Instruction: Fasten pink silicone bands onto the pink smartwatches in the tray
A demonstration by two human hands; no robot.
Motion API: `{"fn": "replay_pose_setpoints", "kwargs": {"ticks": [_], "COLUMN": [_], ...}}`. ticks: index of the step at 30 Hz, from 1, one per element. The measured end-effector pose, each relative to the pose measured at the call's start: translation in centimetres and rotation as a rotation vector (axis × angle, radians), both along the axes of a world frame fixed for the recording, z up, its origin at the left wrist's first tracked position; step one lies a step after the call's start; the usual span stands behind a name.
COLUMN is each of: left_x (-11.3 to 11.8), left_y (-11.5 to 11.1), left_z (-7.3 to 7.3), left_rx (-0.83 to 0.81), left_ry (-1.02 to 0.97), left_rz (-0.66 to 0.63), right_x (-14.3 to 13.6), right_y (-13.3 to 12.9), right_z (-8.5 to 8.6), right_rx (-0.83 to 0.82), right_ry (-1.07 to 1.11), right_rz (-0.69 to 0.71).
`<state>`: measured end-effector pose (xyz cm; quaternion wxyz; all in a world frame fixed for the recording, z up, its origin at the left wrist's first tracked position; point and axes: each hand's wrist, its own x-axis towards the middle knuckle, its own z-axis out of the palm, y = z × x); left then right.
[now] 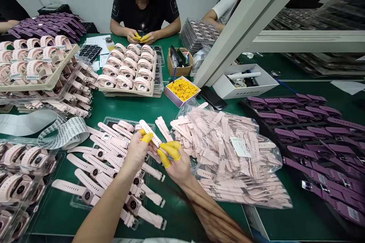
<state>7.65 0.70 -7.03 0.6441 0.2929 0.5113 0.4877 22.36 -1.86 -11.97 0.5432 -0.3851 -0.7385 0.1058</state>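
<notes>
Yellow finger cots cover several fingertips of both my hands. My left hand (137, 151) pinches a pale pink watch strap (148, 132) near its middle. At the strap's lower right end, the fingers of my right hand (174, 159) close on it. Below and left of my hands, pink watches with straps (94, 172) lie spread over clear trays. Close to my right hand, clear bags of pink straps (222, 140) are heaped, with loose straps (182, 131) at their left edge.
A tray of pink watches (129, 69), a box of yellow finger cots (182, 90), a black phone (213, 98) and a white box (245, 81) stand farther back. Purple straps (308, 133) lie right. A label roll (75, 133) is left. A person in black (145, 7) sits opposite.
</notes>
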Motion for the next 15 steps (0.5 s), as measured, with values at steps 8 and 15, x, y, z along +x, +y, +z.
{"fn": "replay_pose_setpoints", "kwargs": {"ticks": [8,15], "left_x": [-0.3,-1.6], "left_y": [0.1,-0.8], "left_z": [0.3,0.7], "left_rx": [0.053,0.348], "left_ry": [0.072,0.272], "left_rz": [-0.063,-0.267], "right_x": [0.2,0.9], "right_y": [0.1,0.5], "right_z": [-0.2,0.7], "right_rx": [0.0,-0.099], "right_ry": [0.045,0.048], "right_rz": [0.005,0.068]}}
